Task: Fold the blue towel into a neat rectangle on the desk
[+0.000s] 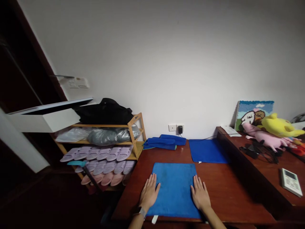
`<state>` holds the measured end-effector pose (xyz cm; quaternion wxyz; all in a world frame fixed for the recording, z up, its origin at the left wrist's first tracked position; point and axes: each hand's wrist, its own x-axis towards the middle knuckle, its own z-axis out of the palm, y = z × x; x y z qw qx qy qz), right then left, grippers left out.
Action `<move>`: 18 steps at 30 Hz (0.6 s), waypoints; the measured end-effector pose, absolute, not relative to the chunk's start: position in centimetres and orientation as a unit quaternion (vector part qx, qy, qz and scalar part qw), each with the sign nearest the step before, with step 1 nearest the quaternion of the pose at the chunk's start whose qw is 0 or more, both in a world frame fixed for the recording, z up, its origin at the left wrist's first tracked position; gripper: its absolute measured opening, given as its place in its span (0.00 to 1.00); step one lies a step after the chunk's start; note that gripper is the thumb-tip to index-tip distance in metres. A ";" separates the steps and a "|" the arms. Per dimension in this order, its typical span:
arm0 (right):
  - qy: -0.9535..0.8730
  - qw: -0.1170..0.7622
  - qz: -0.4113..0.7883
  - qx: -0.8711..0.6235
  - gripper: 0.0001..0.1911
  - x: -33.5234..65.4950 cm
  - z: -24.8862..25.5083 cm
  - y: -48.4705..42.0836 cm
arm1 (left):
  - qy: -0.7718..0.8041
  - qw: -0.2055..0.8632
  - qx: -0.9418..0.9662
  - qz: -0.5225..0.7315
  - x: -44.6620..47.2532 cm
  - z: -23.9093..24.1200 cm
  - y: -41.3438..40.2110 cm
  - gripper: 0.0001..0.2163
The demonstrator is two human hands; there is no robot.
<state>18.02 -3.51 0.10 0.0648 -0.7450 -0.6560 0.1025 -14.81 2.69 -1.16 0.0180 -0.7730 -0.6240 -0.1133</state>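
Note:
A blue towel (175,187) lies spread flat on the dark wooden table (221,190) in front of me. My left hand (149,191) rests palm down on its left edge, fingers together and pointing away. My right hand (200,193) presses flat on its right edge in the same way. Neither hand holds anything. A white tag sticks out at the towel's near left corner.
A second flat blue towel (208,151) and rolled blue towels (164,142) lie at the table's back. A raised desk (269,162) on the right carries plush toys (274,132), cables and a remote (291,182). A bamboo shoe rack (107,149) with several slippers stands left.

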 end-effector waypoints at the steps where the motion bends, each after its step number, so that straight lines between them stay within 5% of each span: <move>1: -0.654 0.063 0.107 -0.746 0.38 18.0 0.2 -3.4 | -0.623 0.026 -0.773 -0.118 -15.1 -1.5 2.8 0.32; 9: -0.651 0.065 0.124 -0.746 0.37 17.8 3.4 0.2 | -0.619 0.025 -0.776 -0.117 -14.7 -2.0 2.9 0.31; 18: -0.649 0.089 0.122 -0.746 0.37 17.8 0.9 1.2 | -0.621 0.031 -0.775 -0.111 -15.3 -1.4 2.7 0.34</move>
